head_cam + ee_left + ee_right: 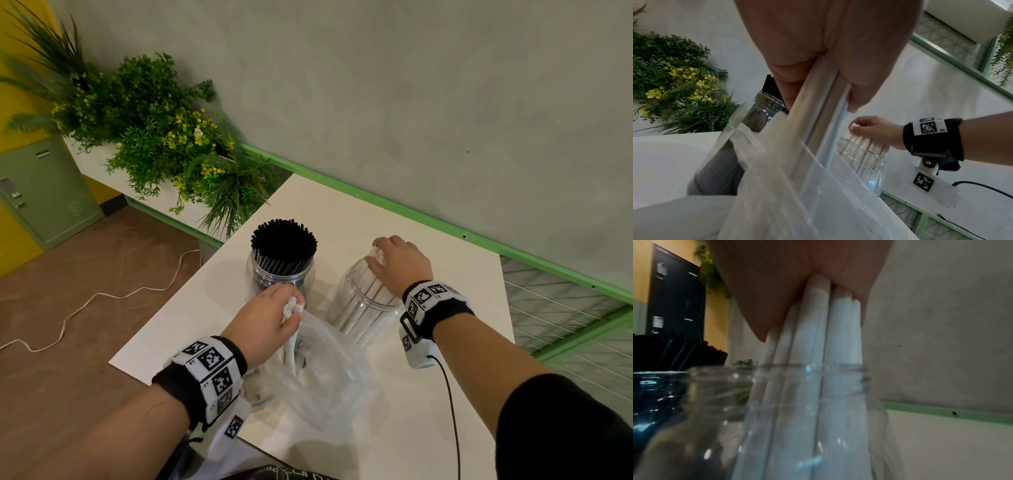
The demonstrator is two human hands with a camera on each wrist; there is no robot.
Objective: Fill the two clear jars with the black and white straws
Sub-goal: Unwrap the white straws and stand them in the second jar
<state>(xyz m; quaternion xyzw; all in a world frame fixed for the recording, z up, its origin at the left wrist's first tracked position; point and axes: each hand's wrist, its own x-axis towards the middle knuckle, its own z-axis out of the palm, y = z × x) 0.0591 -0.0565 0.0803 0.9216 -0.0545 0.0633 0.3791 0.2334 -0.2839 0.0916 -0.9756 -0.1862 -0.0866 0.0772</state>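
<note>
- Right hand (pixel 400 263) pinches a fan of white straws (pixel 818 337) from the top — their lower ends already sit inside the right jar (pixel 368 308), which leans a little toward the person.
- Left hand (pixel 270 318) has its fingers curled round a second small bunch of white straws (pixel 291 339), half drawn out of the clear plastic bag (pixel 325 370) that lies crumpled on the desk (pixel 428 428) in front of both jars.
- Left jar (pixel 279 277) stands just behind the left hand, packed with black straws (pixel 283 240); it looks finished.
- Judged stage: black side done, white jar partly filled with room left.
- To seat the right-hand bunch well, I would keep the straws near upright, ease the pinch so they slide to the bottom together, then nudge them against the far wall to leave a gap.
- Risk: the jar is light and tilted — a sideways push could tip it.
- Bring the left bunch over only once the mouth is free, clear of the bag film.
</note>
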